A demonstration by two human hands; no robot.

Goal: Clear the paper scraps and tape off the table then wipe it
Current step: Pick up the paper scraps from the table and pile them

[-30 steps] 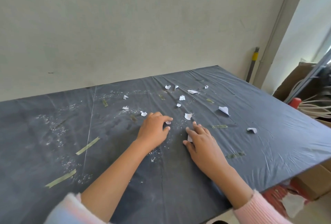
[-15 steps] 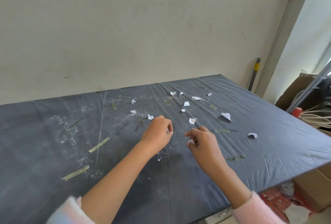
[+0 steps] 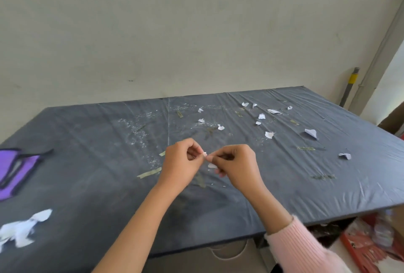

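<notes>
Both hands hover together above the middle of the dark grey table (image 3: 87, 163). My left hand (image 3: 182, 161) pinches a small white paper scrap (image 3: 204, 154) at its fingertips. My right hand (image 3: 237, 163) has its fingers curled and pinches another white scrap (image 3: 212, 165), its thumb and forefinger touching the left hand's scrap. Several white paper scraps (image 3: 269, 134) lie scattered on the far right half of the table. Greenish tape strips (image 3: 149, 173) stick to the cover near the hands and farther back.
A purple bag (image 3: 15, 172) lies at the table's left edge. A pile of white crumpled paper (image 3: 21, 229) sits near the front left. White dust specks spread over the middle. Red items and boxes (image 3: 367, 248) stand on the floor at the right. A wall runs behind the table.
Both hands lifted off the table with scraps in their fingers and came together. The camera view shifted left and up, bringing the purple bag and paper pile into sight.
</notes>
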